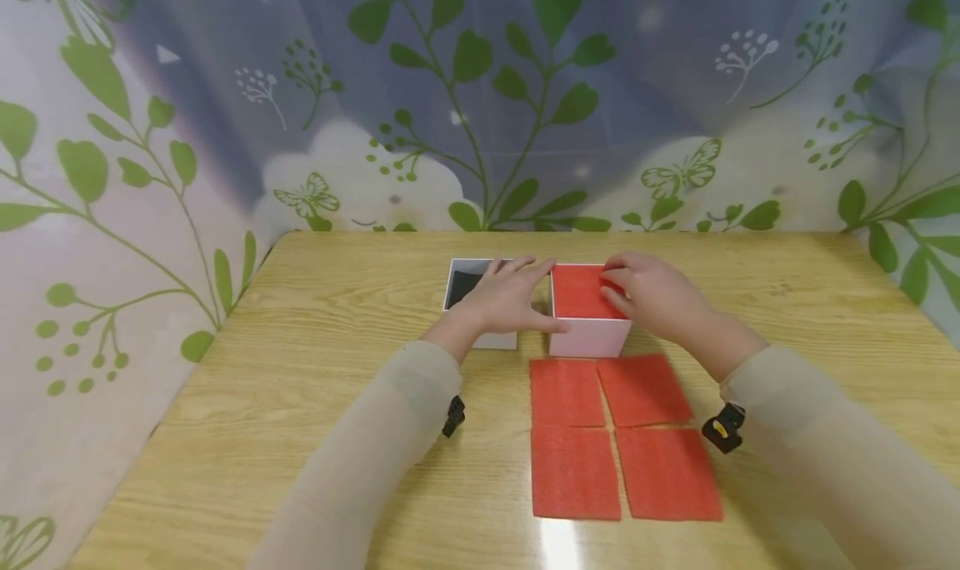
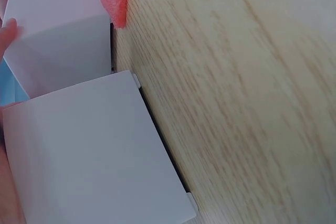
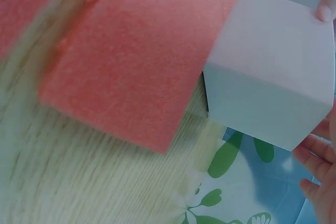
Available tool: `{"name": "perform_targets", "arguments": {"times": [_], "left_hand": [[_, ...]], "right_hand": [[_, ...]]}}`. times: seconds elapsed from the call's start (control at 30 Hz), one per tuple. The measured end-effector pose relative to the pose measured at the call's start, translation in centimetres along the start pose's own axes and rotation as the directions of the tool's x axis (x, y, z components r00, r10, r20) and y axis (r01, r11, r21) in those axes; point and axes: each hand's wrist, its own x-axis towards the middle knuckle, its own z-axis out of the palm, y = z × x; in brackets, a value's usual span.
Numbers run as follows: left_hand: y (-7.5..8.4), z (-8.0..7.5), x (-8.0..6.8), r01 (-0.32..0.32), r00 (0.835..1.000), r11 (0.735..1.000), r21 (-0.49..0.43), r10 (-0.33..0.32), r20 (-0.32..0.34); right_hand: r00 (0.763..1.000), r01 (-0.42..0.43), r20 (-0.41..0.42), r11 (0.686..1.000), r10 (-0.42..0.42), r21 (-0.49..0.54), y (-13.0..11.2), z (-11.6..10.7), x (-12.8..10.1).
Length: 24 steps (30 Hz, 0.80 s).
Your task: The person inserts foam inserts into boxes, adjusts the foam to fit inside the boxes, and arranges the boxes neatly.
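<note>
A white box point(image 1: 589, 338) has a red square sheet point(image 1: 576, 291) lying level near its rim. My left hand point(image 1: 504, 297) steadies that box at its left side, thumb on the front wall and a fingertip at the far left corner. My right hand point(image 1: 656, 297) reaches over the right rim, its fingertips touching the red sheet's right edge. Under my left hand stands a second white box point(image 1: 501, 342) with something black point(image 1: 461, 287) inside, partly hidden by the hand. In the right wrist view, the left thumb tip point(image 3: 325, 13) meets the box's upper edge.
Several red foam-like squares point(image 1: 564, 392) lie flat in two rows on the wooden table point(image 1: 300, 420), just in front of the right-hand box. Behind the table hangs a curtain point(image 1: 420, 120) printed with green leaves. A black strap point(image 1: 723, 428) sits at the right wrist.
</note>
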Motion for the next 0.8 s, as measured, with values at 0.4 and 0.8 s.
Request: {"name": "perform_targets", "arguments": {"times": [0.4, 0.8], "left_hand": [[-0.2, -0.1, 0.0, 0.008, 1.000, 1.000, 0.007, -0.008, -0.008], [-0.2, 0.1, 0.1, -0.006, 1.000, 1.000, 0.022, 0.007, -0.020]], "right_hand": [[0.999, 0.042, 0.032, 0.996, -0.039, -0.074, -0.5, 0.5, 0.7], [0.994, 0.036, 0.100, 0.996, -0.044, 0.087, -1.6, 1.2, 1.7]]}}
